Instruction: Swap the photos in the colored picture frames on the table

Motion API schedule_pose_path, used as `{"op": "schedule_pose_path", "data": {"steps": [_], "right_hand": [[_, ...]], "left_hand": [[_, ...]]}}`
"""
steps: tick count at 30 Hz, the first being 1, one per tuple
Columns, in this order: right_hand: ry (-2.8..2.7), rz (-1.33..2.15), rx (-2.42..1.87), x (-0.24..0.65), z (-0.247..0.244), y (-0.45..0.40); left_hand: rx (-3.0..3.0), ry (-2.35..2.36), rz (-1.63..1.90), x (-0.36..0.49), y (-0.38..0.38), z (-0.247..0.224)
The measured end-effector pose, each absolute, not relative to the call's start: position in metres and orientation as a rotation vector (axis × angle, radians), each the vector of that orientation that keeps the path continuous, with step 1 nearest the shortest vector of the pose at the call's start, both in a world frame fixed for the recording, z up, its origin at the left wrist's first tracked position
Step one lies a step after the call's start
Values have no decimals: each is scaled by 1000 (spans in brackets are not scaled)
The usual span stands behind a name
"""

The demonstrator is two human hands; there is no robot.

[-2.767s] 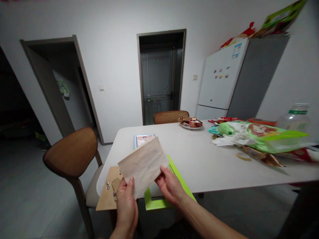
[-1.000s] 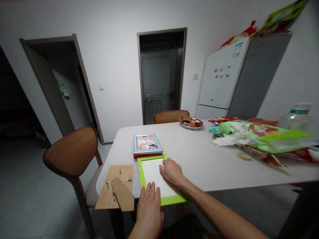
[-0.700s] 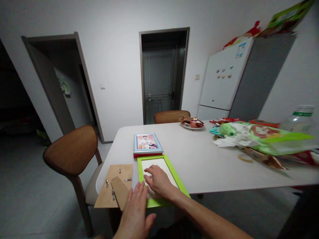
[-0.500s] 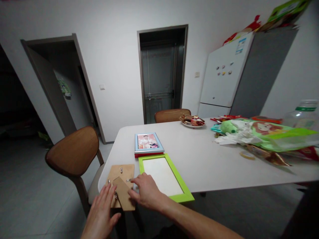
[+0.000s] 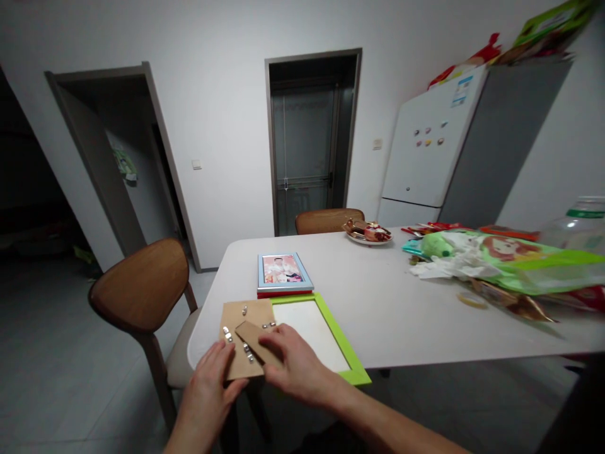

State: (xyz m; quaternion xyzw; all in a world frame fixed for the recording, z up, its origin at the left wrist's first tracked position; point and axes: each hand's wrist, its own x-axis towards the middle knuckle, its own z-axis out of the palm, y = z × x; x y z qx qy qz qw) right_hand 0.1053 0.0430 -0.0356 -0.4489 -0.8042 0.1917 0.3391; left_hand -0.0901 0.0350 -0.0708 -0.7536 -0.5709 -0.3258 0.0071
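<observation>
A brown picture frame backing board (image 5: 232, 315), with metal clips and a fold-out stand (image 5: 253, 336), is tilted at the table's near left corner. My left hand (image 5: 208, 388) pinches its lower left edge, the thumb at the bottom. With thumb and fingers, my right hand (image 5: 297, 366) grips the stand near its lower end. The board overlaps the left side of a lime green picture frame (image 5: 338, 334), whose inside is white. Behind these lies a light blue picture frame (image 5: 261, 275) with a photo in it, resting on something red (image 5: 283, 294).
On the white table (image 5: 378, 302), a plate of wrapped snacks (image 5: 367, 233) stands at the back. To the right are a green bag (image 5: 529, 265), crumpled tissue, a tape roll (image 5: 471, 301) and a clear jar (image 5: 581, 224). A wooden chair (image 5: 142, 287) stands at left.
The backing board has moved right and away from me, now over the green frame's left side. My right hand has closed on the stand, and my left hand has moved right with the board.
</observation>
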Motion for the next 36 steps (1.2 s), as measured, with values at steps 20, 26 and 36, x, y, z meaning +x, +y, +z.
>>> {"op": "schedule_pose_path", "data": {"steps": [20,26,36], "right_hand": [[-2168,163,-1540,201,-74,47],[-2131,97,-1577,204,-72,60],[-2223,-125,-1786,204,-70,80]], "left_hand": [[-2864,-1700,-717,10,42,-70],[-2933,-1651,-671,9,33,-76],[-2869,-1758,-639,14,29,-70]]}}
